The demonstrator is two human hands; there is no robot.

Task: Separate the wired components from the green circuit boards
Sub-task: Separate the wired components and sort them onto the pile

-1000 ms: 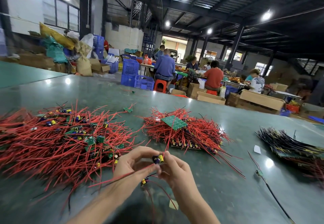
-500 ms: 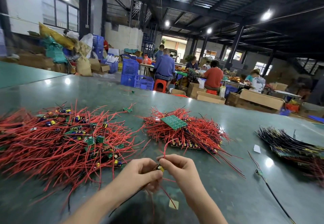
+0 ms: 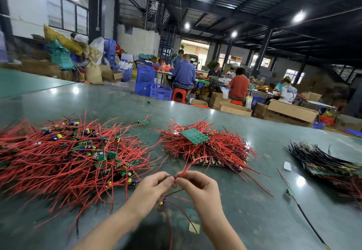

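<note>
My left hand (image 3: 151, 190) and my right hand (image 3: 197, 188) meet fingertip to fingertip low in the middle, both pinching one small wired component (image 3: 172, 177) whose red wire curls up and to the right. More wired parts (image 3: 162, 203) with a yellow capacitor hang under my hands. A big heap of red-wired small green boards (image 3: 74, 157) lies to the left. A stack of green circuit boards (image 3: 195, 135) bristling with red wires (image 3: 221, 149) sits just beyond my hands.
A pile of black-wired boards (image 3: 329, 161) lies at the right edge of the green table (image 3: 254, 220). A single wired piece (image 3: 290, 192) and a paper scrap (image 3: 287, 166) lie near it. People work at far tables with blue crates (image 3: 152, 87) and cardboard boxes.
My hands have drawn together and dropped slightly toward the table. The yellow and blue component seen between my fingers earlier is now hidden; a red wire sticks up from the pinch.
</note>
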